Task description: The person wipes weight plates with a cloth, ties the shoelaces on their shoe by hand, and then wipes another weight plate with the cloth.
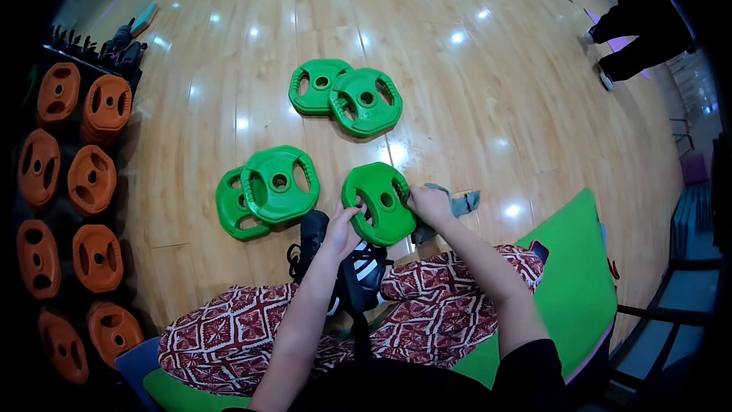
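Note:
A green weight plate (386, 221) is held up above the shoes (367, 268), between my two hands. My left hand (341, 233) grips its left handle opening, fingers wrapped through the slot. On the plate's right edge, the fingers of my right hand (428, 204) are closed around the rim. A grey-green cloth (465, 203) lies on the floor beside and beyond my right hand. To the left, a green plate (280, 204) overlaps another green plate (227, 202). Farther forward, one more green plate (379, 123) rests partly over another (305, 99).
Orange weight plates (97, 259) fill a rack along the left, with dark equipment (122, 46) behind it. A green mat (568, 259) lies under and right of the patterned trousers (457, 313). A person in black trousers (644, 27) stands at the upper right.

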Available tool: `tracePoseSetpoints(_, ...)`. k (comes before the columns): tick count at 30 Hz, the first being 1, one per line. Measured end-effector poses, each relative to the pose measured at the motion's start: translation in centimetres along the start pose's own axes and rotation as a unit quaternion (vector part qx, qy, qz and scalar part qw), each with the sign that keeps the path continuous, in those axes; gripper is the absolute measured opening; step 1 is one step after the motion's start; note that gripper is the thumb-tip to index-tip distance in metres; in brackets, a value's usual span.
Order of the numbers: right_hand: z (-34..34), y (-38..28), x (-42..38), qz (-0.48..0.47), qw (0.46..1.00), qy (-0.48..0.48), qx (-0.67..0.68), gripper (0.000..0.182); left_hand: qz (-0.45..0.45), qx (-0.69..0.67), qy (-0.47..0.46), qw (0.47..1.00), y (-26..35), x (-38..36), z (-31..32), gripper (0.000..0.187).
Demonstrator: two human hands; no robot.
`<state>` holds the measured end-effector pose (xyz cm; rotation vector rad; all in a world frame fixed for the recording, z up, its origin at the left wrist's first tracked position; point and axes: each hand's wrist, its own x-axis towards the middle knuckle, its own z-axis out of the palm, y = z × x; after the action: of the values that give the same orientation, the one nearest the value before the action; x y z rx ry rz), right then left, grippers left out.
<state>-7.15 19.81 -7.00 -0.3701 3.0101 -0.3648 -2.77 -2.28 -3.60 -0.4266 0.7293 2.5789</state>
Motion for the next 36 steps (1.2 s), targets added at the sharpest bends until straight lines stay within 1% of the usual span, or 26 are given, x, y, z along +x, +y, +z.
tracePoseSetpoints(1, -0.9, 0.0, 0.2, -0.035, 0.999, -0.036, -0.015, 0.02, -0.002, 0.0, 0.0, 1.0, -0.1, -0.1, 0.1, 0.046)
tracePoseSetpoints(2, -1.7, -0.2, 1.0, -0.034, 0.999, -0.035, -0.015, 0.02, 0.0, -0.002, 0.005, 1.0, 0.0, -0.1, 0.2, 0.046)
tracePoseSetpoints(4, -3.9, -1.8, 2.5, -0.022, 0.993, -0.112, 0.003, 0.024, 0.002, -0.003, 0.011, 1.0, 0.1, 0.0, 0.2, 0.046)
tracePoseSetpoints(5, -4.0, -2.9, 2.7, -0.022, 0.993, -0.113, 0.003, 0.024, 0.001, 0.0, 0.017, 1.0, 0.0, 0.0, 0.0, 0.046)
tracePoseSetpoints(6, -4.0, -4.3, 2.9, 0.004, 0.998, -0.023, 0.056, 0.027, 0.001, 0.002, 0.023, 1.0, -0.1, 0.1, -0.1, 0.045)
tracePoseSetpoints(7, -4.4, -5.9, 3.0, 0.03, 0.991, 0.067, 0.108, 0.03, 0.002, 0.0, 0.024, 1.0, 0.0, 0.0, 0.1, 0.045)
tracePoseSetpoints(8, -5.1, -7.5, 2.3, 0.02, 0.992, 0.073, 0.1, 0.03, 0.003, 0.006, 0.02, 1.0, 0.1, -0.1, 0.3, 0.045)
tracePoseSetpoints(9, -3.0, -7.3, 2.0, -0.021, 0.991, 0.092, 0.097, 0.029, 0.004, 0.013, 0.014, 1.0, 0.2, -0.2, 0.4, 0.044)
tracePoseSetpoints(11, -1.3, -6.8, 1.2, 0.001, 0.984, 0.139, 0.115, 0.029, 0.003, 0.008, 0.022, 1.0, -0.1, 0.0, 0.1, 0.044)
tracePoseSetpoints(12, -1.0, -6.2, 1.3, -0.001, 0.983, 0.14, 0.116, 0.029, 0.003, 0.002, 0.028, 1.0, -0.2, 0.1, -0.1, 0.044)
tracePoseSetpoints(14, -0.4, -4.8, 1.3, 0.052, 0.99, 0.116, 0.058, 0.028, 0.005, 0.0, 0.02, 1.0, -0.2, 0.4, -0.6, 0.042)
tracePoseSetpoints(15, -0.8, -4.7, 1.4, 0.053, 0.99, 0.114, 0.056, 0.028, 0.003, -0.001, 0.011, 1.0, -0.3, 0.3, -0.5, 0.041)
tracePoseSetpoints(17, -1.6, -4.3, 2.1, 0.125, 0.987, 0.092, 0.037, 0.028, 0.0, 0.0, 0.016, 1.0, -0.2, 0.2, -0.3, 0.039)
tracePoseSetpoints(18, -2.1, -4.8, 2.2, 0.123, 0.984, 0.111, 0.072, 0.025, 0.002, 0.001, 0.026, 1.0, -0.1, 0.1, -0.1, 0.037)
tracePoseSetpoints(19, -2.6, -6.0, 2.3, 0.122, 0.984, 0.108, 0.07, 0.025, 0.002, -0.002, 0.028, 1.0, -0.1, 0.2, 0.0, 0.037)
tracePoseSetpoints(21, -3.0, -8.5, 2.3, 0.051, 0.978, 0.171, 0.107, 0.023, 0.008, -0.005, 0.012, 1.0, -0.1, 0.0, 0.0, 0.034)
tracePoseSetpoints(23, -2.3, -10.1, 2.9, -0.015, 0.985, 0.157, 0.074, 0.021, 0.003, 0.01, 0.01, 1.0, -0.5, 0.6, -1.4, 0.035)
tracePoseSetpoints(24, -1.4, -9.9, 3.0, -0.03, 0.983, 0.159, 0.092, 0.021, 0.001, 0.015, 0.01, 1.0, -0.5, 0.6, -1.4, 0.035)
tracePoseSetpoints(25, 0.1, -9.2, 3.3, -0.029, 0.982, 0.159, 0.096, 0.021, 0.0, 0.022, 0.011, 1.0, -0.3, 0.4, -1.2, 0.035)
tracePoseSetpoints(27, 2.6, -6.7, 4.2, -0.003, 0.974, 0.198, 0.108, 0.022, 0.007, 0.005, 0.024, 1.0, -0.2, 0.2, -0.3, 0.039)
tracePoseSetpoints(28, 2.8, -5.5, 4.4, 0.04, 0.978, 0.176, 0.104, 0.023, 0.007, 0.005, 0.022, 1.0, -0.3, 0.2, -0.5, 0.041)
tracePoseSetpoints(29, 2.9, -4.3, 4.3, 0.039, 0.978, 0.176, 0.104, 0.023, 0.005, 0.005, 0.017, 1.0, -0.3, 0.3, -0.7, 0.043)
tracePoseSetpoints(31, -0.4, -3.5, 4.1, 0.142, 0.988, 0.053, 0.04, 0.024, 0.006, 0.007, 0.017, 1.0, 0.1, 0.1, 0.1, 0.045)
tracePoseSetpoints(33, -2.7, -5.4, 3.8, 0.152, 0.985, 0.067, 0.041, 0.024, 0.004, 0.005, 0.015, 1.0, 0.1, -0.1, 0.4, 0.048)
tracePoseSetpoints(35, -3.5, -8.0, 3.8, 0.098, 0.979, 0.129, 0.121, 0.025, -0.006, 0.015, 0.014, 1.0, -0.1, 0.1, -0.3, 0.048)
tracePoseSetpoints(36, -4.1, -9.6, 3.9, 0.067, 0.982, 0.133, 0.112, 0.025, -0.004, 0.02, 0.022, 1.0, 0.0, 0.0, 0.0, 0.045)
